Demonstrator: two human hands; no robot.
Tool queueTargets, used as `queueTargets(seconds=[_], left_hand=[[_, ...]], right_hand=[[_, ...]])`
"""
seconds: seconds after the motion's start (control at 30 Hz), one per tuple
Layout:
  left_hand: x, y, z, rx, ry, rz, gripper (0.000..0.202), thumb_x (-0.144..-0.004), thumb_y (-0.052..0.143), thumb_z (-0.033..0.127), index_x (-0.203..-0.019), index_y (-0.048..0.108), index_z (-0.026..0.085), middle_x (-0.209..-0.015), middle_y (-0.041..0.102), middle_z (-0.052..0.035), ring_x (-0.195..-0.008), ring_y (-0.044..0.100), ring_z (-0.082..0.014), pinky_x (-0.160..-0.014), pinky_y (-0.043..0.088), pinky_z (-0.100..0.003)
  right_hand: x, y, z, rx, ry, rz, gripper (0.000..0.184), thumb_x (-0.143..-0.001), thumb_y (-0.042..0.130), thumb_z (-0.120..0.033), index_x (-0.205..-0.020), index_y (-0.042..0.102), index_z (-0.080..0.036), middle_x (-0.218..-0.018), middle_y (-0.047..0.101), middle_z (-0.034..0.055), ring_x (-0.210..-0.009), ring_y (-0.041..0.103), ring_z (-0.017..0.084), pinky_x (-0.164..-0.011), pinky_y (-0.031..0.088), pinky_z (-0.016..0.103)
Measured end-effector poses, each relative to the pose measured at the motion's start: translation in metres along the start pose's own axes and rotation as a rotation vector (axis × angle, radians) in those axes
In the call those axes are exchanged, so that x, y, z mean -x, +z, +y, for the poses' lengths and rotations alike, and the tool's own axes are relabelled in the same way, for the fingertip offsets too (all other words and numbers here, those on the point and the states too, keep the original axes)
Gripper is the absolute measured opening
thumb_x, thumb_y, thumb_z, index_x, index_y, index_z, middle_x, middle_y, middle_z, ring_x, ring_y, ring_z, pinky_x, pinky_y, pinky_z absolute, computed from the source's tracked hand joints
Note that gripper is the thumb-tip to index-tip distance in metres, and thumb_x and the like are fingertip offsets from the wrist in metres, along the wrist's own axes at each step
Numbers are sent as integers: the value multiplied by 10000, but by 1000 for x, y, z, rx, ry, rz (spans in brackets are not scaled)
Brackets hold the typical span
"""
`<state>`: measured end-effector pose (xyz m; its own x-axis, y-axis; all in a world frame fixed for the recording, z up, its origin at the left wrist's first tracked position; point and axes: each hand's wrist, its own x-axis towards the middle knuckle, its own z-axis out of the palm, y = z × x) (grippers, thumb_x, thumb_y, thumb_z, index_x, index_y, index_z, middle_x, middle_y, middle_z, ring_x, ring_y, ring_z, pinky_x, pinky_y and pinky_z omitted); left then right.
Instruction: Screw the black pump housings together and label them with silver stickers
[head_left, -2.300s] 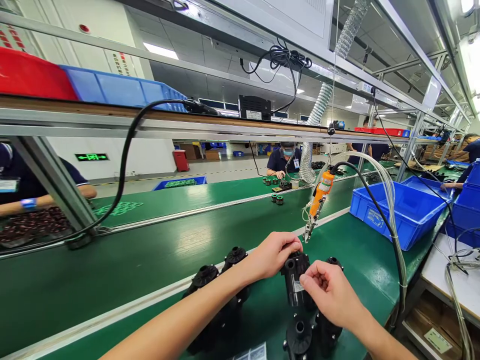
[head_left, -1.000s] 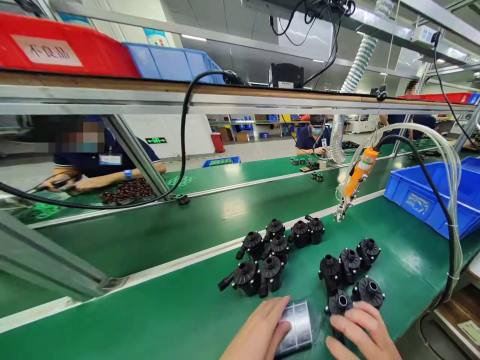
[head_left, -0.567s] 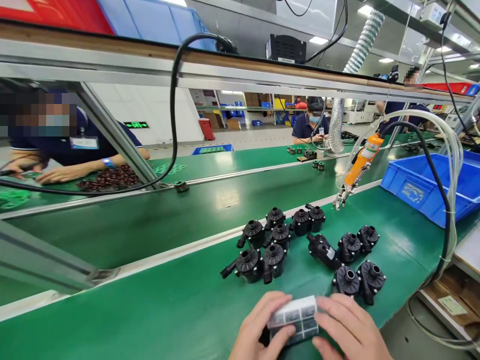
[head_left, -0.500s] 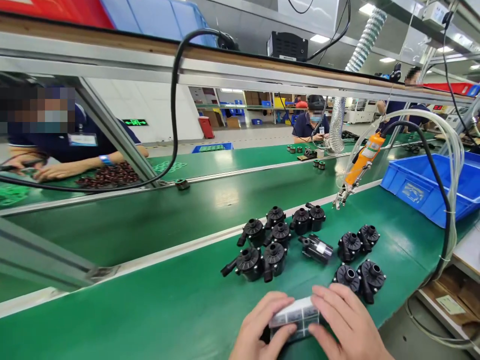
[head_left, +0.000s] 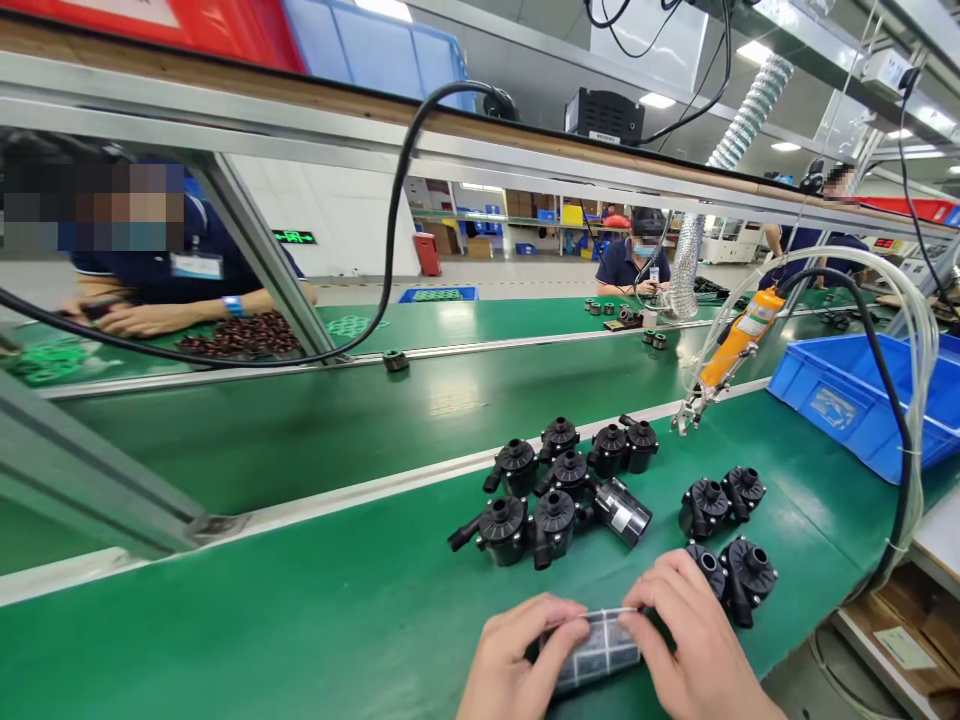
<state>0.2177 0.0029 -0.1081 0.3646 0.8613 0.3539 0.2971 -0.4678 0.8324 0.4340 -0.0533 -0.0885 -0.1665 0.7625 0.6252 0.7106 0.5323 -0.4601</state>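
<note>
A bent sheet of labels [head_left: 604, 652], dark with a pale grid, is pinched between my two hands low in the view. My left hand [head_left: 517, 645] grips its left end, and my right hand [head_left: 684, 630] has thumb and fingers closed on the upper right edge. Beyond them, several black pumps [head_left: 501, 525] with ribbed tops stand in a group. One pump lies on its side, its round body and white label [head_left: 621, 518] showing. More pumps [head_left: 748, 570] stand just right of my right hand, one partly hidden by it.
An orange tool [head_left: 739, 335] hangs with hoses at the right, above the green work surface [head_left: 300, 640]. Behind it stands a blue bin [head_left: 832, 400]. A black cable [head_left: 391, 220] loops down from the shelf. Co-workers sit across the line, one beside a pile of brown parts [head_left: 244, 338].
The lying pump has turned and sits closer to the standing group. The label sheet has tilted, its gridded face showing more. My view has shifted slightly.
</note>
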Motion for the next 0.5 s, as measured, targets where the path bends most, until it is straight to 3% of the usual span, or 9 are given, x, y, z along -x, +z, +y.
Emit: queueTargets(seconds=[0.17, 0.27, 0.4, 0.47, 0.5], left_hand=[[-1, 0, 2, -3, 2, 34, 287, -996, 687, 491, -855, 846, 299, -797, 840, -8, -713, 784, -225, -707, 632, -273], [0, 1, 0, 22, 38, 47, 247, -999, 692, 479, -908, 863, 325, -825, 854, -1, -720, 798, -220, -696, 647, -260], [3, 4, -8, 8, 50, 84, 190, -987, 722, 472, -998, 875, 361, -913, 876, 3, -794, 831, -229, -790, 678, -271], [4, 5, -11, 19, 58, 73, 182, -987, 725, 466, -1024, 874, 368, -937, 879, 1, -807, 837, -228, -820, 679, -274], [5, 5, -12, 33, 66, 60, 184, -990, 722, 464, -1029, 873, 368, -948, 879, -2, -813, 837, -227, -823, 678, -273]], right_hand=[[0, 1, 1, 109, -138, 119, 108, -1026, 608, -90, -1071, 645, -181, -876, 706, 54, -826, 540, 231, -763, 479, 398], [-2, -6, -1, 170, -227, 135, 143, -1003, 610, -51, -1034, 670, -177, -895, 724, 68, -817, 550, 229, -745, 482, 393], [-5, -13, -4, 214, -349, 201, 173, -1018, 573, -56, -977, 673, -192, -969, 741, 82, -854, 568, 236, -787, 500, 412], [-6, -12, -5, 138, -318, 183, 113, -1055, 584, -153, -1109, 674, -195, -1000, 746, 91, -901, 584, 254, -829, 525, 427], [-7, -10, -6, 97, -271, 151, 180, -1070, 579, -192, -1235, 651, -184, -1016, 750, 97, -945, 598, 269, -854, 538, 432]])
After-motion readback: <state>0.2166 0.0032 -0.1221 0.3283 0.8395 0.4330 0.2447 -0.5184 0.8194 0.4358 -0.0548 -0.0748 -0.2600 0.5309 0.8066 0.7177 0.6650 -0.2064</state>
